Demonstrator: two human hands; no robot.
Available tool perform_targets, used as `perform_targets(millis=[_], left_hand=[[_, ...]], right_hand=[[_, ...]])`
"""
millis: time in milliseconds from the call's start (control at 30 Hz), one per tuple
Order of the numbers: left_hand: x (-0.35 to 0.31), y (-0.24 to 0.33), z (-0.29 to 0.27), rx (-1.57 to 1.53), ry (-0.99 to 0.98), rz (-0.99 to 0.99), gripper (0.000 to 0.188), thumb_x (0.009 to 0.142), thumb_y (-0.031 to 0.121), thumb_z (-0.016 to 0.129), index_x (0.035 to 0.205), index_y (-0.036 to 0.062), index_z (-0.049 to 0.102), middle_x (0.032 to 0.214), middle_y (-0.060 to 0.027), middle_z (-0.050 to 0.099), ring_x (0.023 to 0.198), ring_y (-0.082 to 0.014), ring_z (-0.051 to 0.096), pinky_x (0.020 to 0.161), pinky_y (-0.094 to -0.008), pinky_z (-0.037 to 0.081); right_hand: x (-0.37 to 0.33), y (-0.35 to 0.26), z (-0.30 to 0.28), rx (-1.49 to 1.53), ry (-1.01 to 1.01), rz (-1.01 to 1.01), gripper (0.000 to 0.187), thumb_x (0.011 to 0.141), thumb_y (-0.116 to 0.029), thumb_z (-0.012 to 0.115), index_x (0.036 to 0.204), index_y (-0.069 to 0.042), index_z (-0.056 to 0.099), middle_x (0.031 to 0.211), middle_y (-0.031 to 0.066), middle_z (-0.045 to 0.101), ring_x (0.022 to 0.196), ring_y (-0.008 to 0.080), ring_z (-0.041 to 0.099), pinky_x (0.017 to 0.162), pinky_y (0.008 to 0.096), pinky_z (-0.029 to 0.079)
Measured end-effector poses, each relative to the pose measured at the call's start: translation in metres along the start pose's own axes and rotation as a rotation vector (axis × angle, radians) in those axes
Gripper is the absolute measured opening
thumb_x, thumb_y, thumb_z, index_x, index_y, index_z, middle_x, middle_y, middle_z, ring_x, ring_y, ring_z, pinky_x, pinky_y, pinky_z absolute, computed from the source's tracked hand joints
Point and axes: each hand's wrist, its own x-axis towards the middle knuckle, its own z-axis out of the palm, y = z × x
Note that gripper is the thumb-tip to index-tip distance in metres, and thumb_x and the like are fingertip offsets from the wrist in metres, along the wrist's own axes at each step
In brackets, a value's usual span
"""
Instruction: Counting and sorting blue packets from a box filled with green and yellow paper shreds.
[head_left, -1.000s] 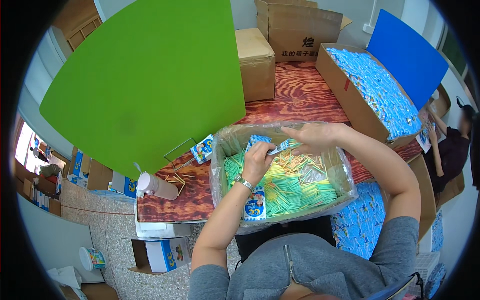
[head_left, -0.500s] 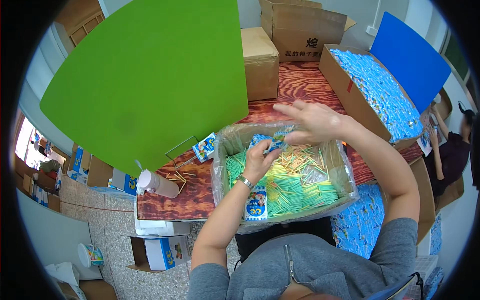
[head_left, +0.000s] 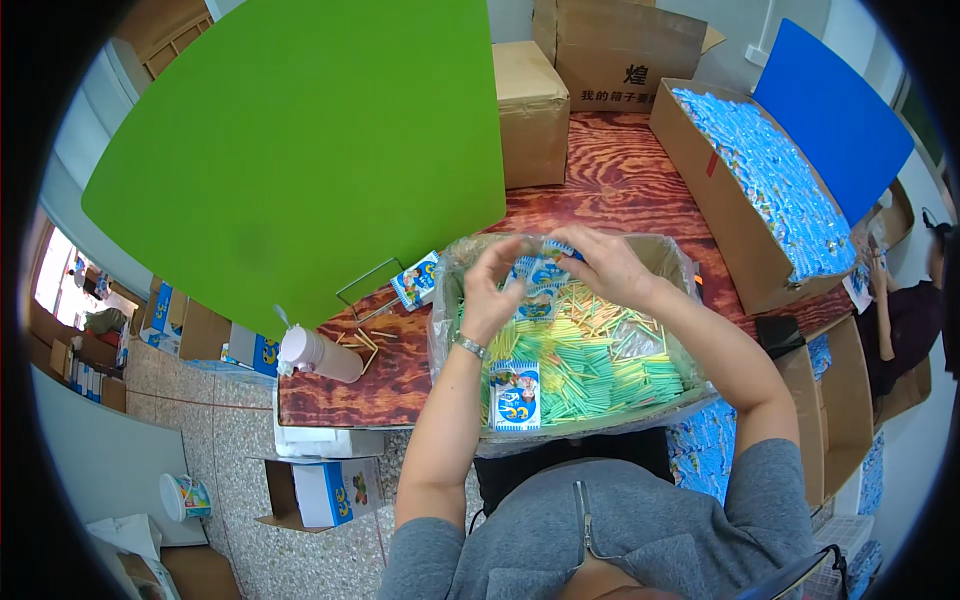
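Reddish wood-grained tabletop (head_left: 620,165) runs through the middle of the head view, with a large bright green board (head_left: 300,150) filling the upper left and a brown cardboard carton (head_left: 715,195) full of blue packets at upper right. At centre, a cardboard box (head_left: 665,260) with a clear plastic liner (head_left: 447,290) holds loose, slim green, yellow and orange sticks (head_left: 575,375).

Above the sticks, near the box's far side, is a small rectangular blue-and-white printed packet (head_left: 558,249), seen at a slant; it appears pinched between the thumb and fingers of the right hand (head_left: 612,265). Similar packets show just below it, and a blue-and-white packet with a cartoon figure (head_left: 515,395) lies at the box's near left corner. The left hand (head_left: 492,290) is blurred, its fingers parted from the thumb and curved; whether they touch a packet cannot be told.

Half a second ago the left fingers gripped a packet while the right hand was spread higher; now it has lowered to the packet and the left fingers have loosened.
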Motion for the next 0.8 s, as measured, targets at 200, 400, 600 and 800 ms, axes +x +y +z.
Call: perform_targets(millis=[200,400,600,800], left_hand=[[0.002,-0.015,-0.019,-0.198,0.326,-0.173,0.026,0.083,-0.003,0.059,0.109,-0.002,0.06,0.103,-0.0073,0.065,0.094,-0.0127,0.061,0.083,-0.025,0.049],[0.0,-0.019,-0.01,-0.181,0.318,-0.17,0.015,0.087,-0.002,0.059,0.102,-0.0014,0.062,0.097,-0.0061,0.067,0.087,-0.0108,0.063,0.079,-0.0225,0.049],[0.002,-0.023,-0.012,-0.146,0.33,-0.18,0.015,0.088,-0.002,0.058,0.101,-0.0012,0.062,0.097,-0.0061,0.067,0.087,-0.0102,0.063,0.078,-0.0219,0.05],[0.004,-0.024,-0.011,-0.17,0.321,-0.164,0.016,0.086,-0.003,0.059,0.101,-0.0011,0.064,0.097,-0.0053,0.067,0.086,-0.009,0.063,0.078,-0.0218,0.05]], right_hand=[[-0.026,-0.009,0.048,-0.016,-0.188,0.079,0.031,0.087,-0.022,0.063,0.115,-0.012,0.054,0.104,0.0137,0.06,0.081,0.036,0.064,0.071,0.0428,0.055],[-0.037,0.001,0.086,-0.292,-0.395,0.184,0.047,0.086,-0.026,0.063,0.127,-0.017,0.044,0.105,0.0156,0.05,0.074,0.037,0.065,0.063,0.0458,0.055],[-0.031,-0.016,0.06,-0.359,0.029,-0.013,0.062,0.079,-0.031,0.07,0.135,-0.021,0.043,0.11,0.0135,0.046,0.079,0.0337,0.064,0.058,0.0433,0.054],[-0.044,-0.052,0.082,-0.116,-0.469,0.094,0.033,0.083,-0.038,0.065,0.093,-0.007,0.057,0.091,0.0154,0.062,0.081,0.0335,0.065,0.067,0.0427,0.053]])
